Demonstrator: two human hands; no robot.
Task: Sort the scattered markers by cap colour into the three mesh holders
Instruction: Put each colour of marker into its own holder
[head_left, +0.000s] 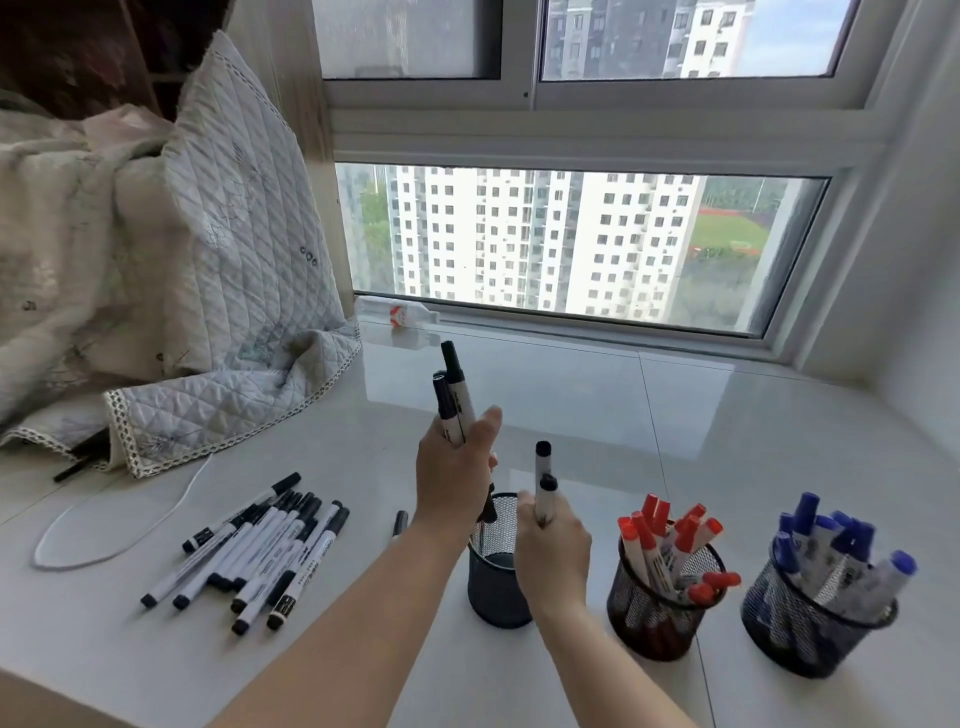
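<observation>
Both hands (457, 467) with black markers (452, 400) above leftmost holder's rim (498, 499)

No text can be read: the print on the black-capped markers (249, 551) and the bottle label (399, 316) is too blurred.
</observation>
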